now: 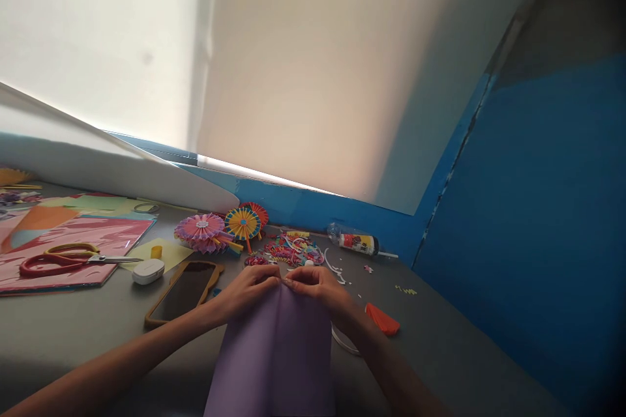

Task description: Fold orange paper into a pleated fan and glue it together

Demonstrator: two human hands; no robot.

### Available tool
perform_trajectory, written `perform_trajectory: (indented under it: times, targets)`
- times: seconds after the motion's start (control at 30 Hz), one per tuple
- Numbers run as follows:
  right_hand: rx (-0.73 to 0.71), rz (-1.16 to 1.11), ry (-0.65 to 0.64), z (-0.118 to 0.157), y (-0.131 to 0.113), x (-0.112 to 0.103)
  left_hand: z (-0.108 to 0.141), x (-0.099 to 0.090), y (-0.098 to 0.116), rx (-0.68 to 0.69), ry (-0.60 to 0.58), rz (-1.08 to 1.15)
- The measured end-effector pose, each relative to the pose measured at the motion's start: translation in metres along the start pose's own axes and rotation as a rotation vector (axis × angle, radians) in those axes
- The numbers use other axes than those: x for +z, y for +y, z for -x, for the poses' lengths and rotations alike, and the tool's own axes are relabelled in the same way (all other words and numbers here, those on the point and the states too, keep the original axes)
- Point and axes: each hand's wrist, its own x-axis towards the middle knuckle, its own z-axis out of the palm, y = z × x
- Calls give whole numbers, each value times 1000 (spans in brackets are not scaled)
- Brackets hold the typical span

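A sheet of lilac paper [274, 358] lies on the grey table [88, 332] in front of me, running toward my body. My left hand [247, 293] and my right hand [315, 288] pinch its far edge between fingers and thumbs, their fingertips meeting at the middle. A heap of colourful paper scraps [293, 251] lies just beyond my hands. A phone in a tan case [184, 292] is close to my left hand. Part of the sheet's lower end runs out of the picture.
Red-handled scissors [73, 260] rest on pink paper sheets [73, 247] at the left. Paper rosettes [200, 232] [242, 223], a white box [147, 271], a glue bottle [357, 242] and a folded orange paper [382, 319] stand around. A blue wall [518, 208] bounds the right.
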Motion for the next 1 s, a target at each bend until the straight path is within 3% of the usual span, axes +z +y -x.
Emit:
perform_trajectory:
  times: [0.27, 0.6, 0.77, 0.9, 1.0]
  targets:
    - [-22, 6, 34, 1, 5, 1, -2, 1, -10, -16, 14, 31]
    - [-12, 177, 74, 5, 17, -43, -4, -11, -15, -18, -131, -49]
    - [-67, 93, 139, 5, 30, -42, -5, -13, -16, 18, -101, -82]
    - [-92, -26, 229, 7, 37, -46, -10, -17, -23, -1, -9, -86]
    - [-60, -140, 149, 16, 35, -48, -12, -22, -30, -18, 35, -88]
